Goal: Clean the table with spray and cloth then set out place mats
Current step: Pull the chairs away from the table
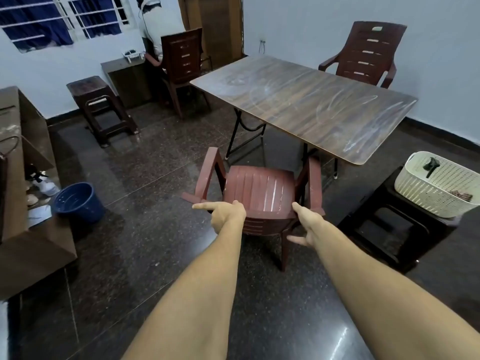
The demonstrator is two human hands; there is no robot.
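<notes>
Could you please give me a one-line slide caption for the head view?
Both hands grip a red chair's back before a streaked table.

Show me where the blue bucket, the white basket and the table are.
blue bucket (78,203): head view, outer wall.
white basket (436,193): head view, perforated front side.
table (306,100): head view, bare streaked top.

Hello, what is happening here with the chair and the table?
A person is holding a reddish plastic chair by the top of its backrest, the left hand and right hand each on one side. The chair faces the near end of the wooden table, which has pale smear marks on top and no place mats yet. A spray bottle stands on the low shelf at the left beside a blue bucket. A white basket sits on a dark stool at the right.
</notes>
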